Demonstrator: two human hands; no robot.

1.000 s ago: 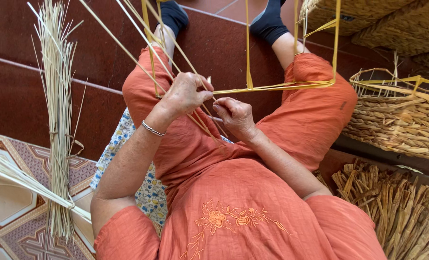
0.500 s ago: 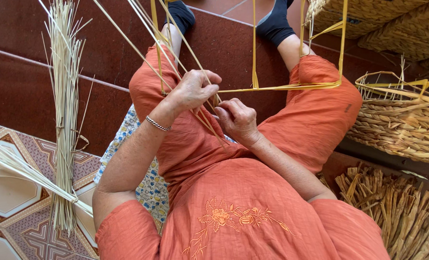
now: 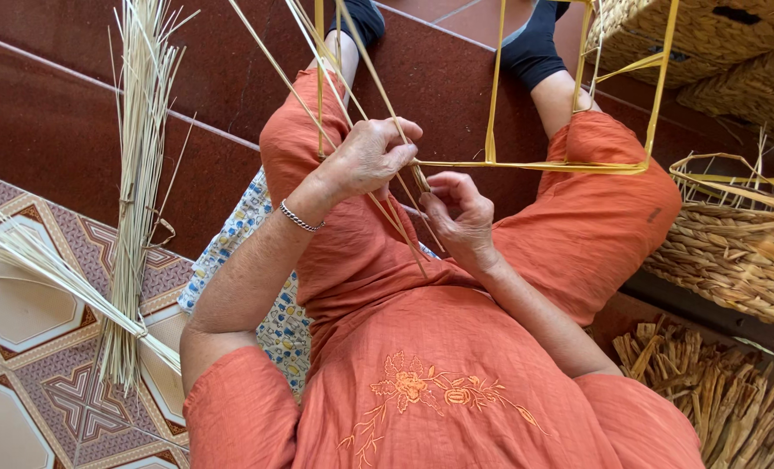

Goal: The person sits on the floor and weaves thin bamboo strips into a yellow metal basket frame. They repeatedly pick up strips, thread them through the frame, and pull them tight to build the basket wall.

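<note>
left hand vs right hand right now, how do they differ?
The left hand sits higher with its back to the camera; the right hand sits lower, fingers curled. The left hand pinches the thin straw stalks where they meet the yellow frame; the right hand holds the stalks just below. Only the left wrist carries a bracelet. Both grip the same stalks.

Orange embroidered clothes (image 3: 456, 382), silver bracelet (image 3: 300, 217), dark socks (image 3: 535, 43)

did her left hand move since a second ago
Cannot tell for sure: the camera shifted. Against the yellow frame and her knee, the left hand keeps its place, gripping the straw strands.
</note>
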